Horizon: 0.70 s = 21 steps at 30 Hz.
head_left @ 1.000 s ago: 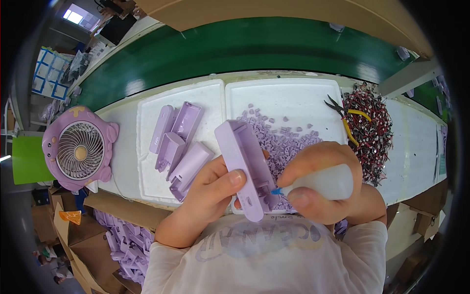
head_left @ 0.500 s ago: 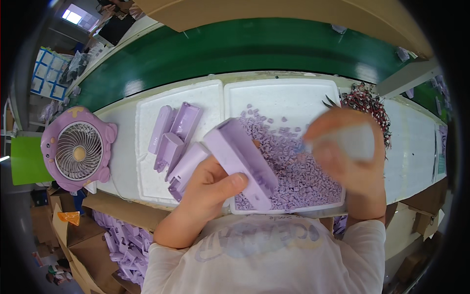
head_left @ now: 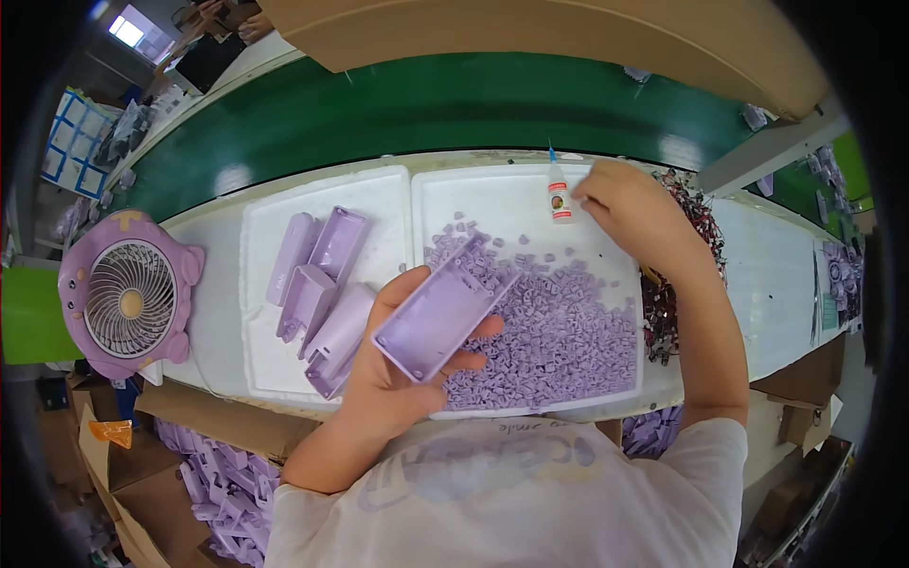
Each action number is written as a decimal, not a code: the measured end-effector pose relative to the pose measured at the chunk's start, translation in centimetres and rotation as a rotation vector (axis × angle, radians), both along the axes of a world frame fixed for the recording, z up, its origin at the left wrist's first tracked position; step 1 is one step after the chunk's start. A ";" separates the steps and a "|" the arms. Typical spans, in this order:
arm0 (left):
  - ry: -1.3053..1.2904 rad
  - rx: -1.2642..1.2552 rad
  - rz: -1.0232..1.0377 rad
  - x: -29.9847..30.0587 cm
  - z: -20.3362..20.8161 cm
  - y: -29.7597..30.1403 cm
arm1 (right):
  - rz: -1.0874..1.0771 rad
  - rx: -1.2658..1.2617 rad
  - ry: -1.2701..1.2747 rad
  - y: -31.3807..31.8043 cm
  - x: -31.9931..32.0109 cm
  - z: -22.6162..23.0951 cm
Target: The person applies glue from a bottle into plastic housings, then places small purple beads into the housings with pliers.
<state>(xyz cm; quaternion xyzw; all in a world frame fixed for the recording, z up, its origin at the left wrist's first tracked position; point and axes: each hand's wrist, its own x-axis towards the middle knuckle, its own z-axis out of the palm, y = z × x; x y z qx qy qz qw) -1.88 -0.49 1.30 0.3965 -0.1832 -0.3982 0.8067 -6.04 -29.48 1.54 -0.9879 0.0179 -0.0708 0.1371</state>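
Note:
My left hand (head_left: 402, 374) grips a light purple plastic housing (head_left: 445, 317), a long hollow shell with its open side turned up. Beside my right hand (head_left: 620, 204) is a small clear bottle (head_left: 561, 201) with a red-and-white label and a blue needle tip, at the far part of the right white tray (head_left: 483, 189). The right fingers are loosely bent and slightly apart, close to the bottle but seemingly not around it. Under and right of the housing spreads a heap of small purple plastic pieces (head_left: 559, 331).
Several purple housings (head_left: 327, 293) lie in the left white tray (head_left: 260, 350). A purple animal-shaped fan (head_left: 133, 293) stands at the left. Bundled wires (head_left: 663, 322) lie right of the trays. Cartons (head_left: 123, 473) of purple parts sit below; a green belt (head_left: 426, 104) runs behind.
My right hand has moved away from me and slightly left, setting down the bottle. The left hand has tilted the housing so that its hollow faces up.

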 end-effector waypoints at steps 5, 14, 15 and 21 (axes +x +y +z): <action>0.217 -0.151 -0.079 0.7 -1.3 0.3 | 0.034 0.019 -0.014 0.4 -2.7 0.4; 0.238 -0.011 -0.071 0.3 -1.5 0.2 | -0.076 0.143 0.063 -1.5 -5.5 0.3; 0.236 0.003 -0.073 0.3 -1.3 0.1 | -0.098 0.129 0.055 -1.4 -5.6 0.3; 0.277 0.037 -0.113 0.1 -0.6 -0.1 | -0.172 0.180 -0.091 -2.0 -5.8 0.1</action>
